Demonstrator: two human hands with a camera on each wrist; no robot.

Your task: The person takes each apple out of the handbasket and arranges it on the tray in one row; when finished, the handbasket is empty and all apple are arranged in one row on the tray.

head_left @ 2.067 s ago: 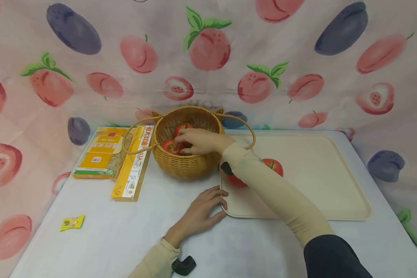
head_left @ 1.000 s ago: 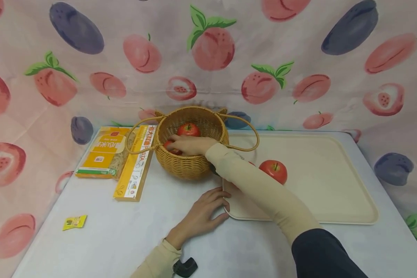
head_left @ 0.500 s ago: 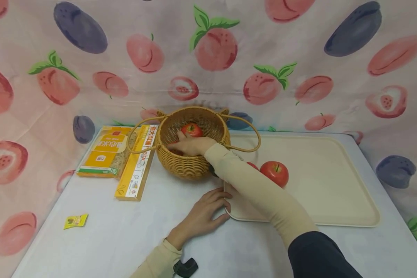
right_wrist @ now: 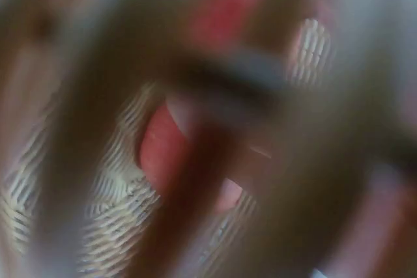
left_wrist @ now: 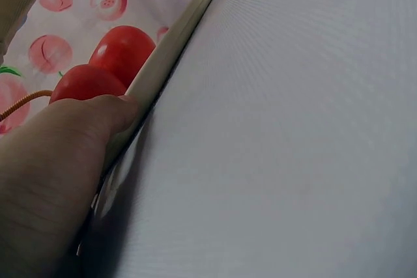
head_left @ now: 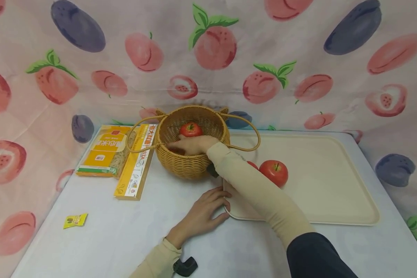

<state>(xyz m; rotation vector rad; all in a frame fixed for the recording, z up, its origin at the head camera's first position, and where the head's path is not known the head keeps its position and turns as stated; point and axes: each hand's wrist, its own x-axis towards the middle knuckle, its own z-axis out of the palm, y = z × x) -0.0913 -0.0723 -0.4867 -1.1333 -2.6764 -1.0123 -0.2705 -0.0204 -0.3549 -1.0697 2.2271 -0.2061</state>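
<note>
My right hand [head_left: 192,144] reaches down inside the wicker basket [head_left: 184,168]. Its fingers and thumb curl round a red apple, mostly hidden beneath the hand; in the blurred right wrist view part of the apple [right_wrist: 163,151] shows between the fingers. Another red apple [head_left: 191,129] lies behind the hand in the basket. My left hand [head_left: 203,214] rests at the near left corner of the cream tray [head_left: 326,177], fingers spread over its rim. In the left wrist view, the thumb [left_wrist: 117,112] lies along that rim. A red apple [head_left: 273,173] sits on the tray.
A second apple [head_left: 253,165] on the tray is mostly covered by the right sleeve [head_left: 260,189]. Left of the basket lie a yellow food packet [head_left: 104,150] and a long pasta box [head_left: 135,166]. A small yellow sachet [head_left: 75,221] lies near the table's left side.
My right hand has moved left and deeper into the basket, from resting among the apples to curling over the near one; the rear apple now shows more. The left hand has stayed put.
</note>
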